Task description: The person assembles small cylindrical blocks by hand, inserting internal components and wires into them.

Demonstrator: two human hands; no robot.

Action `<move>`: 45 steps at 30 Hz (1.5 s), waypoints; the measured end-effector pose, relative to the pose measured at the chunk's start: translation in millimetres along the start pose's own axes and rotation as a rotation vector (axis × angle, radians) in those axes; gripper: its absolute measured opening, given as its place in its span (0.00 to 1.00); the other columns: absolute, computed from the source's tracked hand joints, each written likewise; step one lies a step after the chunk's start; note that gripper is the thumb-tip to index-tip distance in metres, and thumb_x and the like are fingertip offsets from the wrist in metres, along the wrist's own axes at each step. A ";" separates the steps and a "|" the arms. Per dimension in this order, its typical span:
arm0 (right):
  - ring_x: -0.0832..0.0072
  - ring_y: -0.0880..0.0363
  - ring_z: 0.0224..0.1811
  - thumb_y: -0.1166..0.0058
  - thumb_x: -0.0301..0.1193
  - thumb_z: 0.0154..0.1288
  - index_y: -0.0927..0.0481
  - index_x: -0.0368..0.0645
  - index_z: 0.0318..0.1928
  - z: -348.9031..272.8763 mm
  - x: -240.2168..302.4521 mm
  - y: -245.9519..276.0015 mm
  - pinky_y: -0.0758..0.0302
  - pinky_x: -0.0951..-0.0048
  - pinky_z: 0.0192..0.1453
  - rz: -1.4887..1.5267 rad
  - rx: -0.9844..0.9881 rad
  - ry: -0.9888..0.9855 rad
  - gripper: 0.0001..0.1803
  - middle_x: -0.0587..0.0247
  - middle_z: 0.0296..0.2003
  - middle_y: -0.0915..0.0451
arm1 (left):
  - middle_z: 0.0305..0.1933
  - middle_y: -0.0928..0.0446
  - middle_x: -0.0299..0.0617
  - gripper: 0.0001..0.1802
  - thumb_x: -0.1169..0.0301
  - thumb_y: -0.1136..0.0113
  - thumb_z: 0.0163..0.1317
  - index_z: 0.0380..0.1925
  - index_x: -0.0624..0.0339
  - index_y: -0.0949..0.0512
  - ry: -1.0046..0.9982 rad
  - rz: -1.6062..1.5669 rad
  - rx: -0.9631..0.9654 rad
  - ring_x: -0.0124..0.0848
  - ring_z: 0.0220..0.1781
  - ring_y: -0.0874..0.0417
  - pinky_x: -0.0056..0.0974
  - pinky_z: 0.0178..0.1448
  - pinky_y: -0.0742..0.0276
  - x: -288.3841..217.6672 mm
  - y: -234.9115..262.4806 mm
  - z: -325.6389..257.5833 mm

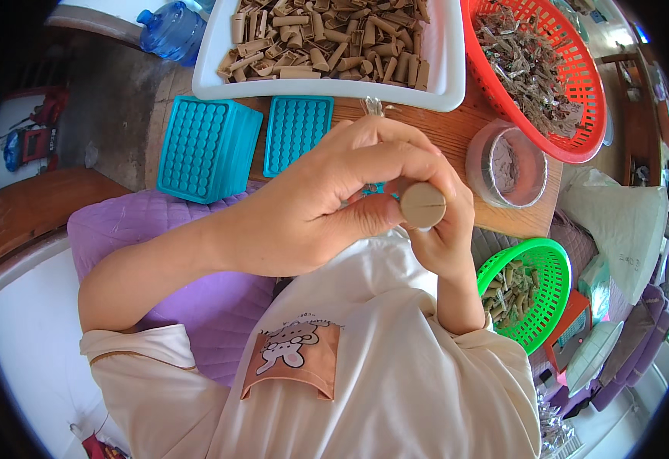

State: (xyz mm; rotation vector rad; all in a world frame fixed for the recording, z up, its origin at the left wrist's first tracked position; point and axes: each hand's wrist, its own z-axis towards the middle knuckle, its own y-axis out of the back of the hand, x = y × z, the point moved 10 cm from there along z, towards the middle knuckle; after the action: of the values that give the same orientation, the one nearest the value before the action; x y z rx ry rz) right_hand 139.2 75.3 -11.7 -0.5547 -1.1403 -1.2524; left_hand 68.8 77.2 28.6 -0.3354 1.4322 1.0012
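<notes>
Both my hands meet in front of my chest. Between the tip of my left hand's thumb [315, 203] and the fingers of my right hand [451, 241] sits a small brown cylinder [423, 205]. Its round end faces up at me and carries a thin slit. My left hand's fingers curl over the top, overlapping my right hand, so part of the grip is hidden. Just beyond my left knuckles a shiny strip [373, 105] shows; I cannot tell whether it is held. Similar brown half-round pieces [327, 38] fill the white tub [334, 93] at the back.
Left of my hands stand a stack of turquoise trays [204, 149] and another turquoise tray [298, 134]. A red basket [591, 115] holds silvery, greyish strips. Near it is a clear round tub [530, 180] of greyish powder. Lower right, a green basket [553, 294] contains brown pieces.
</notes>
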 end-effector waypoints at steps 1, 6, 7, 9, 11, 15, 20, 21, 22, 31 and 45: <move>0.65 0.27 0.35 0.42 0.32 0.49 0.29 0.35 0.42 0.9 2.1 1.6 0.29 0.72 0.39 0.000 -0.001 0.003 0.20 0.54 0.36 0.27 | 0.48 0.35 0.42 0.11 0.70 0.48 0.57 0.40 0.60 0.29 0.038 -0.030 -0.045 0.28 0.45 0.31 0.29 0.44 0.33 1.0 2.1 -0.8; 0.67 0.29 0.25 0.43 0.24 0.43 0.27 0.39 0.37 1.2 22.3 13.7 0.31 0.71 0.28 -0.299 -0.026 0.036 0.16 0.60 0.26 0.27 | 0.32 0.30 0.42 0.18 0.57 0.43 0.51 0.30 0.62 0.27 -0.252 0.474 -0.152 0.31 0.29 0.28 0.29 0.27 0.32 -21.4 19.3 -2.5; 0.67 0.29 0.25 0.43 0.24 0.43 0.27 0.39 0.37 1.1 24.5 14.7 0.31 0.71 0.28 -0.296 -0.025 0.037 0.16 0.60 0.26 0.27 | 0.27 0.31 0.40 0.20 0.53 0.42 0.49 0.26 0.62 0.27 -0.282 0.552 -0.124 0.32 0.23 0.30 0.30 0.22 0.34 -23.1 16.3 -5.2; 0.68 0.31 0.22 0.42 0.25 0.41 0.27 0.40 0.35 0.3 32.4 14.3 0.33 0.71 0.25 -0.392 -0.014 0.085 0.16 0.63 0.22 0.29 | 0.21 0.32 0.39 0.23 0.49 0.42 0.47 0.21 0.62 0.28 -0.308 0.631 -0.096 0.32 0.18 0.31 0.32 0.18 0.36 -25.9 11.1 -7.4; 0.69 0.32 0.21 0.42 0.25 0.40 0.27 0.40 0.34 0.6 35.7 13.5 0.33 0.71 0.24 -0.440 0.007 0.095 0.16 0.64 0.22 0.30 | 0.17 0.36 0.36 0.21 0.52 0.41 0.46 0.16 0.60 0.31 -0.339 0.694 -0.115 0.31 0.15 0.33 0.31 0.16 0.38 -31.4 8.0 -8.0; 0.70 0.33 0.20 0.41 0.27 0.39 0.27 0.41 0.32 -1.7 37.3 7.9 0.34 0.71 0.23 -0.533 0.125 0.056 0.15 0.66 0.20 0.32 | 0.14 0.41 0.35 0.20 0.54 0.43 0.46 0.13 0.58 0.33 -0.348 0.771 -0.054 0.29 0.14 0.37 0.31 0.14 0.41 -31.2 -1.0 -6.7; 0.70 0.34 0.20 0.40 0.30 0.37 0.27 0.42 0.31 -8.2 40.1 2.8 0.35 0.71 0.22 -0.418 0.228 0.051 0.16 0.67 0.20 0.32 | 0.13 0.47 0.33 0.20 0.53 0.49 0.48 0.10 0.56 0.35 -0.419 0.827 -0.111 0.26 0.12 0.42 0.30 0.12 0.46 -42.4 -13.4 -17.1; 0.70 0.34 0.21 0.40 0.32 0.36 0.26 0.42 0.30 -9.5 40.3 1.5 0.35 0.71 0.23 -0.382 0.248 0.054 0.16 0.67 0.20 0.32 | 0.13 0.47 0.33 0.20 0.53 0.49 0.48 0.10 0.56 0.35 -0.417 0.826 -0.110 0.26 0.12 0.42 0.30 0.12 0.46 -43.1 -14.8 -18.6; 0.70 0.34 0.21 0.40 0.32 0.36 0.26 0.42 0.30 -8.6 40.1 3.3 0.35 0.71 0.23 -0.383 0.247 0.051 0.16 0.67 0.20 0.32 | 0.13 0.48 0.33 0.20 0.53 0.49 0.48 0.09 0.55 0.35 -0.423 0.798 -0.121 0.26 0.11 0.43 0.30 0.12 0.47 -46.2 -14.6 -19.7; 0.70 0.41 0.21 0.48 0.56 0.45 0.26 0.43 0.19 -5.8 48.9 6.8 0.45 0.74 0.24 -0.070 0.122 0.279 0.26 0.68 0.19 0.36 | 0.15 0.43 0.31 0.17 0.54 0.47 0.48 0.12 0.53 0.33 -0.475 0.652 -0.176 0.24 0.15 0.39 0.27 0.13 0.43 -58.0 -7.0 -27.4; 0.74 0.50 0.19 0.46 0.40 0.43 0.40 0.46 0.08 -18.8 82.8 22.1 0.52 0.74 0.20 0.061 -0.144 0.508 0.20 0.71 0.14 0.49 | 0.16 0.41 0.31 0.19 0.53 0.50 0.50 0.12 0.54 0.34 -0.526 0.472 -0.149 0.25 0.15 0.39 0.29 0.14 0.44 -54.4 -14.2 -29.6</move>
State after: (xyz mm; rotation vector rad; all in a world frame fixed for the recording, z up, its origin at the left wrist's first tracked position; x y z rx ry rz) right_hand 158.8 28.7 60.0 -0.3439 -0.6084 -1.3313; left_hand 68.6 27.4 68.0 0.1686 0.9699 1.4552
